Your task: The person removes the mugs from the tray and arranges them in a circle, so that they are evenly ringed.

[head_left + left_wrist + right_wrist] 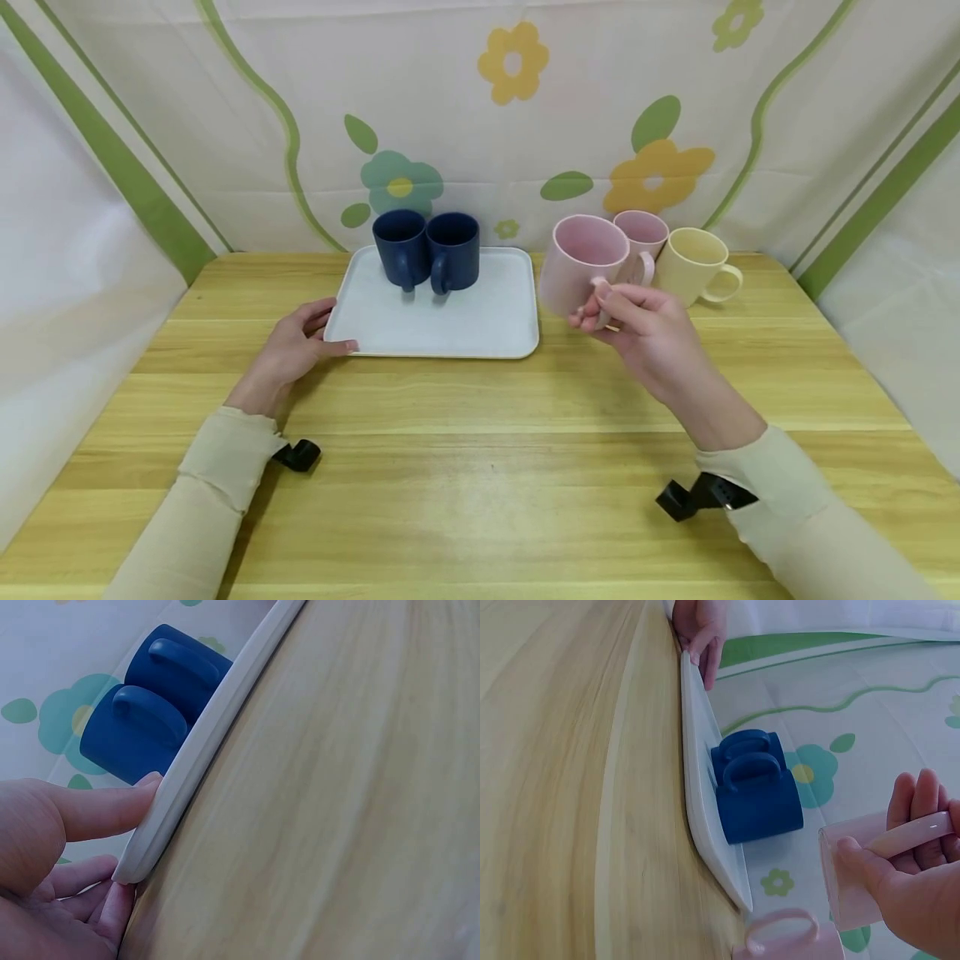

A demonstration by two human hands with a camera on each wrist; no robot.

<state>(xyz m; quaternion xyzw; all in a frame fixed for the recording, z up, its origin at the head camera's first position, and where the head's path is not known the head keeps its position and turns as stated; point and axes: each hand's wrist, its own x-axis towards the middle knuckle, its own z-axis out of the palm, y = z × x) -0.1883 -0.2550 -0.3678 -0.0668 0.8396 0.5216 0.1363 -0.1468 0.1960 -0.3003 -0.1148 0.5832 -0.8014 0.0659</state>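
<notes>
A white tray (442,329) lies on the wooden table with two dark blue mugs (400,242) (455,250) side by side near its back edge. My left hand (295,346) grips the tray's left front corner, its thumb on the rim in the left wrist view (112,814). My right hand (648,337) holds a pink mug (573,271) by its handle, raised just right of the tray. In the right wrist view this pink mug (847,889) hangs clear of the tray, the right hand (922,877) round its handle.
Behind the held mug, a second pink mug (641,229) stands at the table's back right, beside a yellow mug (686,267) whose handle points right. A white curtain (450,100) with flowers and green lines closes off the back of the wooden table (480,467).
</notes>
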